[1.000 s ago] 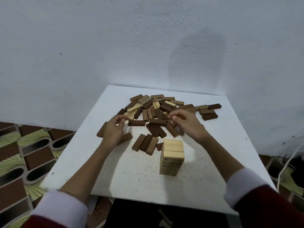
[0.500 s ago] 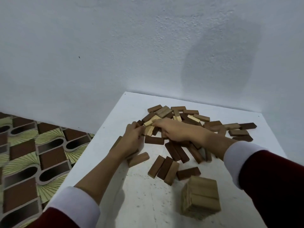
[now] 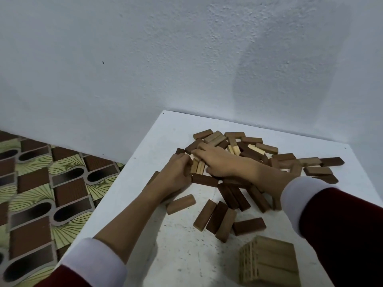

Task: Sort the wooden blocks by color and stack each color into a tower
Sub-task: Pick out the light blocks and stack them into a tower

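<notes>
A: What has changed?

B: Both hands have closed in: left hand (image 3: 176, 170) and right hand (image 3: 217, 160) together grip pale rectangular wooden blocks (image 3: 198, 167) at the heap's nine o'clock edge.

A: Meaning?

B: More for the pale wooden tower (image 3: 269, 264), five o'clock on the white table (image 3: 186, 255).

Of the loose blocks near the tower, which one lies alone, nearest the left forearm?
The medium-brown wooden block, lying flat beside the left forearm. The others in front of the pale wooden tower sit as a touching row of three with a dark block alongside.
</notes>
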A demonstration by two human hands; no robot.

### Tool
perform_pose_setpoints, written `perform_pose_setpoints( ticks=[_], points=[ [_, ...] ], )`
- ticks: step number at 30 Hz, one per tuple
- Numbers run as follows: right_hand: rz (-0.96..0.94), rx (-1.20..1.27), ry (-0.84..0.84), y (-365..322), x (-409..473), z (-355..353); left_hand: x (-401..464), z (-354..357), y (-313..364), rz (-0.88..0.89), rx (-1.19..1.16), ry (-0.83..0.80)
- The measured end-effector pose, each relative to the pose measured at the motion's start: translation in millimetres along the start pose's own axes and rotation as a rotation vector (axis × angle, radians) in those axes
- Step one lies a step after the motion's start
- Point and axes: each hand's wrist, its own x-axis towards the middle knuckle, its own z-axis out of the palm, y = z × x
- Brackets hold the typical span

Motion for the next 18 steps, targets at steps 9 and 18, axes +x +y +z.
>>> perform_pose_setpoints(
  ticks=[9, 18],
  points=[
    [-0.024, 0.016, -0.005, 4.1, -2.9, 3.7, -1.0, 5.2, 0.1, 0.063, 0.033, -0.079],
    [-0.089, -0.147, -0.027, 3.4, -9.3, 1.4, -0.8, -5.7, 15.8, 0.077, -0.023, -0.143]
  ],
)
